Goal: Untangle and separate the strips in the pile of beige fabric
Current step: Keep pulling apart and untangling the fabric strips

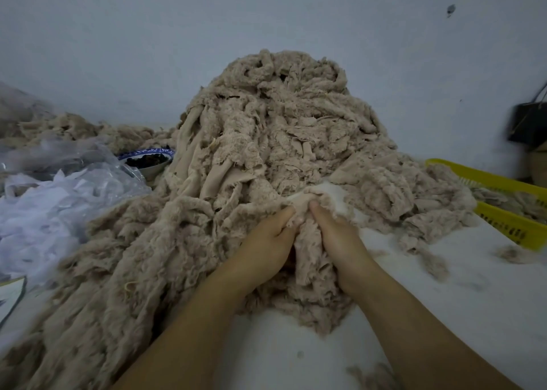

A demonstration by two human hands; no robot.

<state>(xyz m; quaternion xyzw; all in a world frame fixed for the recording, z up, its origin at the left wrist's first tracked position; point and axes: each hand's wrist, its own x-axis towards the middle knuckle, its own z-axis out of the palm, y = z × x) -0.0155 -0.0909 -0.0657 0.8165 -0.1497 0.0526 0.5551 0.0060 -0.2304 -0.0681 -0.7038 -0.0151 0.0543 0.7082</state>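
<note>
**Two hands work at a mound of beige fabric**

A tall pile of beige fabric stood in the middle of a white desk, heaped against the pale wall at the far edge and spilling forward to the near-left corner. At the pile's near face the left hand and the right hand sat close together. Each had its fingers curled and its thumb pressed into the same fuzzy strip, which hung down between the two wrists. Both hands gripped the cloth firmly, thumbs almost touching.

Toward the left edge lay a clear plastic bag stuffed with white scraps. Just behind it, touching the foot of the pile, was a blue-and-white bowl holding something dark that could not be made out. A lower heap of the same beige cloth lay in the far-left corner.

At the right edge a yellow slotted basket held more beige scraps, and loose tufts lay on the desk just beside it. A black bag hung by the wall beyond the basket.
</note>
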